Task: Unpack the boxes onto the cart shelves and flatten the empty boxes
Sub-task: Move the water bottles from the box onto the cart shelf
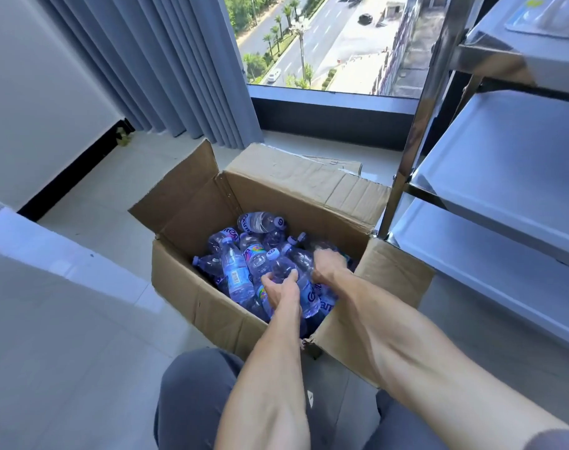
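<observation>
- Nearest the camera are the person's knees in grey trousers (192, 401), with both bare forearms reaching forward and down into an open cardboard box (192, 287) on the tiled floor (91, 319).
- The left hand (281, 287) has its fingers curled round a clear plastic water bottle (284, 266) with a pale cap, which lies on top of the heap.
- The right hand (328, 264) is pushed deeper among the bottles near the box's right wall; its fingers are bent down into the pile, but whether they grasp a bottle cannot be told, since the fingertips are hidden.
- The box is far from emptied: a loose heap of water bottles (237, 274) covers its bottom, lying at all angles, and all four flaps stand open.
- Just beside the box on the right stands the steel cart (403, 177), and the two lower shelves (491, 177) show no bottles in the part in view. On the top shelf lies something in clear packaging (542, 17), cut off by the frame edge.
- Behind the box, touching its far flap, lies more cardboard (276, 160); it may be a second box, closed or flattened, I cannot tell which.
- In my judgement the unpacking is at an early stage, and this box's flattening remains to be done.
- Farthest are the grey curtain (166, 69) and the window (325, 40) over a street.
</observation>
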Available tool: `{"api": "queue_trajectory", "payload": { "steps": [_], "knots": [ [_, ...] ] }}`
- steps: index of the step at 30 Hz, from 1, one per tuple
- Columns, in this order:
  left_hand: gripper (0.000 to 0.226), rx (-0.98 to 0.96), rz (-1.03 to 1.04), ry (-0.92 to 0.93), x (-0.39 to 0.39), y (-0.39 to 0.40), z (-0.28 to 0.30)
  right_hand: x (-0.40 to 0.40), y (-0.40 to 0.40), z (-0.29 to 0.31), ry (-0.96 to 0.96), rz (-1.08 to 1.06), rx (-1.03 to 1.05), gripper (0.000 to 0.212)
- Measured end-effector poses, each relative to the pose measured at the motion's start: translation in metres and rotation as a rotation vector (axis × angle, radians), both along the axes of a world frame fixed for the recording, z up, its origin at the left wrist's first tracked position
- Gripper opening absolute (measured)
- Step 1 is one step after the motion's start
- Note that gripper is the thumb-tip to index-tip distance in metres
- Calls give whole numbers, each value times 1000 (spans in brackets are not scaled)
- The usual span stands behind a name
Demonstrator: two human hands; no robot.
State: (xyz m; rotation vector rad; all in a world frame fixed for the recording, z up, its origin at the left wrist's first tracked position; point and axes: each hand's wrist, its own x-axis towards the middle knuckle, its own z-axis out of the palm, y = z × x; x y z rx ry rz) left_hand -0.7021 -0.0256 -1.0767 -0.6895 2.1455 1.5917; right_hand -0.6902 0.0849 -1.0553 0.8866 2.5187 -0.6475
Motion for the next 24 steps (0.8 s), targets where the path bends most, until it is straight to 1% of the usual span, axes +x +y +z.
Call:
{"api": "queue_trajectory", "payload": {
  "steps": [3,5,8,11,13,15,16,18,19,20,23,24],
  "knots": [
    [47,65,-15,35,-11,4,15,1,-5,12,121,-170,11,33],
    [48,96,-34,93,-19,8,26,3,-9,20,202,-269,30,37],
    [45,161,-45,162,-31,13,47,10,-13,36,358,-384,58,35],
    [41,339,43,238,-33,14,71,27,-8,63,579,-468,31,38],
    [34,455,54,278,-30,17,91,47,-5,86,750,-466,13,43],
    [23,603,-27,343,-20,19,109,74,-7,111,881,-442,37,48],
    [26,681,-90,368,-11,19,118,89,-10,122,947,-440,62,50],
    [46,791,-191,372,14,15,133,125,-18,137,1059,-452,112,59],
    [52,835,-223,364,28,12,140,144,-23,142,1098,-474,121,63],
    [52,869,-254,355,42,10,145,162,-28,144,1129,-505,114,65],
    [33,998,-377,321,83,1,152,213,-45,145,1265,-598,36,64],
    [30,1024,-406,305,98,-5,156,229,-53,144,1318,-621,8,64]
  ]
}}
